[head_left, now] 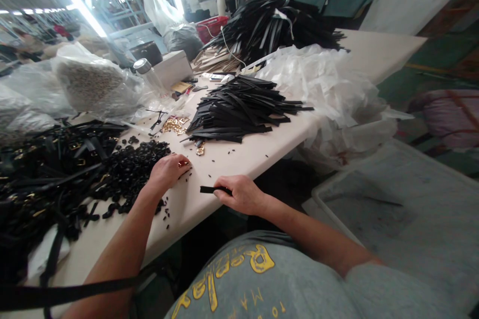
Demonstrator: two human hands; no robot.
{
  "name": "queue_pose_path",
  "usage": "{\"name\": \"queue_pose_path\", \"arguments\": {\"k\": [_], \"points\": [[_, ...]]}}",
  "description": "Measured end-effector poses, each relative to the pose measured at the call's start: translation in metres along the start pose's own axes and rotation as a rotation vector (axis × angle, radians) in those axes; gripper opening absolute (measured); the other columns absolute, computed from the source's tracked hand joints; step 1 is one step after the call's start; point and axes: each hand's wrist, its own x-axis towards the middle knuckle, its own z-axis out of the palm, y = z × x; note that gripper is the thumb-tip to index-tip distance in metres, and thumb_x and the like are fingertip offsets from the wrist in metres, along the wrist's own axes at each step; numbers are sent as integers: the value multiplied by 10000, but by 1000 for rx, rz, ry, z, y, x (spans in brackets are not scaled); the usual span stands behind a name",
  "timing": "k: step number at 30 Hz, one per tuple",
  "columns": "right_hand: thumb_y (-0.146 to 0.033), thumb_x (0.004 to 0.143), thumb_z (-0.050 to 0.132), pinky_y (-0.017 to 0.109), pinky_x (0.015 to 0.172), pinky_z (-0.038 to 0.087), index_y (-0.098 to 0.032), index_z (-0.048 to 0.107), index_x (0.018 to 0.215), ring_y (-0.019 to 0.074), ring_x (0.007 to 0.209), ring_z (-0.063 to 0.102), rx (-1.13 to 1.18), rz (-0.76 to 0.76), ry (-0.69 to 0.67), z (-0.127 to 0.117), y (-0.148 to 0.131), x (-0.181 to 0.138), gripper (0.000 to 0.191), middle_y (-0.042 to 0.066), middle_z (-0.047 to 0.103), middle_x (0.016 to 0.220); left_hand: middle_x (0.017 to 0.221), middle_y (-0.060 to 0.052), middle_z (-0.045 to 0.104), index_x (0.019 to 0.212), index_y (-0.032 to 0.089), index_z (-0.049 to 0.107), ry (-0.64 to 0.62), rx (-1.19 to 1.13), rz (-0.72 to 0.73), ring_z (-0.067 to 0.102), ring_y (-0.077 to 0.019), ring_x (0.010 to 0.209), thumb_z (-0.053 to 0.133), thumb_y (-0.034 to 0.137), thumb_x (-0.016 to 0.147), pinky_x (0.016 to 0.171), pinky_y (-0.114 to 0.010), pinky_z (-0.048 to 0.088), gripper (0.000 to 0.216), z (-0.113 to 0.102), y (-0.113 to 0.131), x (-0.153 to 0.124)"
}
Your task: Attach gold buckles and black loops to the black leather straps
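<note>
My right hand (241, 194) is closed round a short black strap (207, 190), whose flat end sticks out to the left above the table's front edge. My left hand (166, 173) rests low over the tabletop, its fingers bent together around a gold buckle (183, 163) that shows only in part. Just left of it lies a heap of small black loops (140, 169). Beyond my hands are a loose gold buckle (200, 148), a small pile of gold buckles (174, 124) and a fanned stack of black straps (239, 109).
Finished-looking black straps with buckles (45, 174) cover the left of the table (209, 164). Clear plastic bags (90, 82) stand behind them. A large bundle of black strips (269, 25) and crumpled plastic sheeting (325, 79) lie farther back. A pale bin (396, 204) stands at right.
</note>
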Motion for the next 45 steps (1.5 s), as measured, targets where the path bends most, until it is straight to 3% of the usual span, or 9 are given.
{"name": "queue_pose_path", "arguments": {"k": [9, 15, 20, 27, 33, 39, 45], "points": [[-172, 869, 597, 216, 673, 415, -169, 711, 886, 116, 678, 574, 203, 78, -53, 5, 1, 4, 115, -10, 673, 752, 876, -72, 724, 860, 220, 728, -122, -42, 15, 650, -241, 780, 664, 339, 696, 722, -307, 461, 213, -3, -5, 22], [-159, 863, 588, 193, 596, 391, -161, 676, 822, 84, 580, 523, 328, 134, -78, 8, 1, 2, 97, -48, 594, 643, 653, -19, 674, 672, 224, 649, -163, -68, -4, 602, -206, 626, 748, 341, 570, 583, -286, 413, 184, -7, -10, 37], [-154, 860, 565, 180, 539, 405, -157, 628, 795, 75, 516, 560, 521, 255, -127, 13, 5, 2, 90, -61, 572, 613, 520, 5, 616, 604, 224, 601, -131, -139, -84, 552, -173, 522, 725, 407, 629, 524, -279, 374, 222, -7, -6, 27], [-215, 866, 567, 180, 514, 442, -155, 598, 743, 67, 494, 557, 747, 343, -151, 24, 4, 4, 140, -24, 650, 691, 602, -1, 654, 802, 159, 688, 54, -1037, -353, 570, -120, 497, 864, 450, 508, 509, -235, 446, 449, -2, 14, -6], [-255, 866, 577, 174, 481, 421, -161, 591, 739, 62, 466, 531, 778, 341, -131, 29, -6, 7, 159, -22, 648, 679, 697, -25, 714, 778, 148, 705, 181, -1535, -482, 638, -92, 575, 934, 342, 461, 509, -148, 469, 436, 14, 37, -39], [-270, 869, 580, 179, 468, 372, -172, 585, 726, 64, 444, 486, 634, 310, -59, 29, -15, 11, 174, -53, 566, 579, 683, 8, 720, 725, 173, 689, 364, -1791, -580, 658, -83, 586, 954, 258, 399, 561, -141, 514, 429, 29, 58, -58], [-293, 869, 572, 199, 492, 315, -174, 584, 705, 73, 480, 432, 484, 281, 34, 30, -19, 12, 202, -62, 507, 536, 752, -2, 740, 781, 174, 720, 498, -1724, -528, 664, -84, 613, 928, 282, 492, 561, -149, 509, 372, 33, 69, -71]]}}
